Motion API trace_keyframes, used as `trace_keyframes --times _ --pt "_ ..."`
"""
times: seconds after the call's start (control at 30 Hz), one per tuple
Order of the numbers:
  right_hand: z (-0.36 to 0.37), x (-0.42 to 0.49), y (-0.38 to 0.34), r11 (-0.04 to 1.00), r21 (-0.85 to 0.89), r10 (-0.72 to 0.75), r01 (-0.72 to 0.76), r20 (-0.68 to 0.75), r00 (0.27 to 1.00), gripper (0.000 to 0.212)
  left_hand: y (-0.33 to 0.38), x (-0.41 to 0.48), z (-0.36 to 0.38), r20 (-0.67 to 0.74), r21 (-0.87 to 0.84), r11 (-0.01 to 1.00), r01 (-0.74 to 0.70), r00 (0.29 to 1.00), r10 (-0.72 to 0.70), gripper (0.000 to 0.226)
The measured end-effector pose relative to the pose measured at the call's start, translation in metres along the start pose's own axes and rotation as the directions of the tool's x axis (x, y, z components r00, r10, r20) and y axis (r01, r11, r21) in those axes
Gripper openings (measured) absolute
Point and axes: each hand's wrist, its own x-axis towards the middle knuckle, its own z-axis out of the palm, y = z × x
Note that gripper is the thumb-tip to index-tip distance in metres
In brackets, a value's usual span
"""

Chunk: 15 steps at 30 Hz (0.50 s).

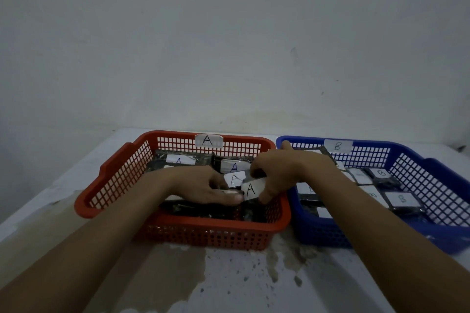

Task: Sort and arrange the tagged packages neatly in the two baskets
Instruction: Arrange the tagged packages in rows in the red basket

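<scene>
A red basket (119, 168) tagged A holds several black packages with white A labels. To its right stands a blue basket (432, 168) tagged B, with several black B-labelled packages (401, 199) laid flat inside. Both hands are inside the red basket's right half. My left hand (203, 189) lies over dark packages and its fingertips touch an A-tagged package (235, 179). My right hand (277, 173) pinches another A-tagged package (250, 189) between thumb and fingers, tilted above the basket floor. The packages under my hands are partly hidden.
The baskets sit side by side on a white table (63, 185) with brownish stains (178, 269) near its front. A plain pale wall rises right behind the baskets. Bare table surface lies left of the red basket and in front of both.
</scene>
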Motion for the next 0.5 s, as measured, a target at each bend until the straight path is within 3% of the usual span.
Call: trace_keyframes --times 0.07,0.2,0.33,0.5 --pt "0.006 0.003 -0.001 0.999 -0.032 -0.003 0.001 -0.047 0.999 0.058 -0.010 -0.005 0.000 0.044 0.002 1.000 0.017 0.999 -0.017 0.093" --pt "0.006 0.002 -0.003 0.993 -0.118 -0.009 -0.006 -0.128 0.992 0.053 -0.020 -0.003 0.009 -0.054 0.083 0.987 0.135 0.990 -0.131 0.091" --pt "-0.006 -0.006 -0.004 0.990 -0.142 -0.034 0.007 -0.191 0.981 0.053 -0.020 -0.004 0.018 -0.215 0.074 0.994 0.077 0.975 -0.059 0.083" --pt "-0.023 -0.013 -0.011 0.990 -0.138 -0.037 0.015 -0.159 0.987 0.057 -0.023 -0.009 0.022 -0.371 0.024 1.000 0.020 0.929 -0.009 0.083"
